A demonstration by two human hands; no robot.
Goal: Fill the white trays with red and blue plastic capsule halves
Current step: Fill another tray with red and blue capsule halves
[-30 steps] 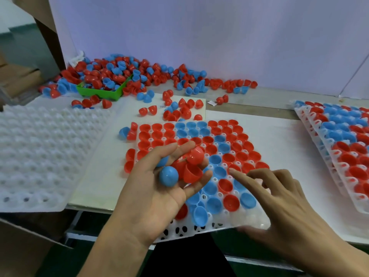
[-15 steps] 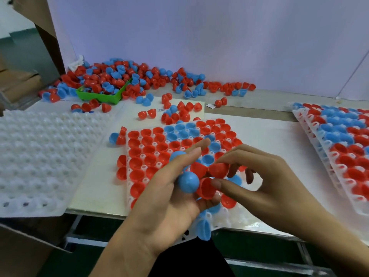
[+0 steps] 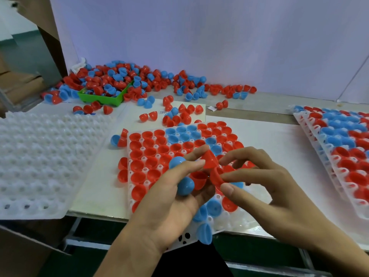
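Plastic: red half [image 3: 216,175] looks light, stiff, slick; pinch its rim.
Right hand [image 3: 265,188]: fingertips clamp it.
Left hand [image 3: 179,196]: cups spare halves [image 3: 184,185].
Tray [image 3: 237,220]: gaps at 6 o'clock.

right hand [image 3: 265,188] — now pinching red half [image 3: 216,177] | off tray

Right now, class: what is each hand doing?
Left hand: closed, holding several red and blue capsule halves.
Right hand: closed, pinching a red capsule half.

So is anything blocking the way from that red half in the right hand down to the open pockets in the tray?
Nothing visible does; the right hand pinches the red half above the tray, whose near pockets are open.
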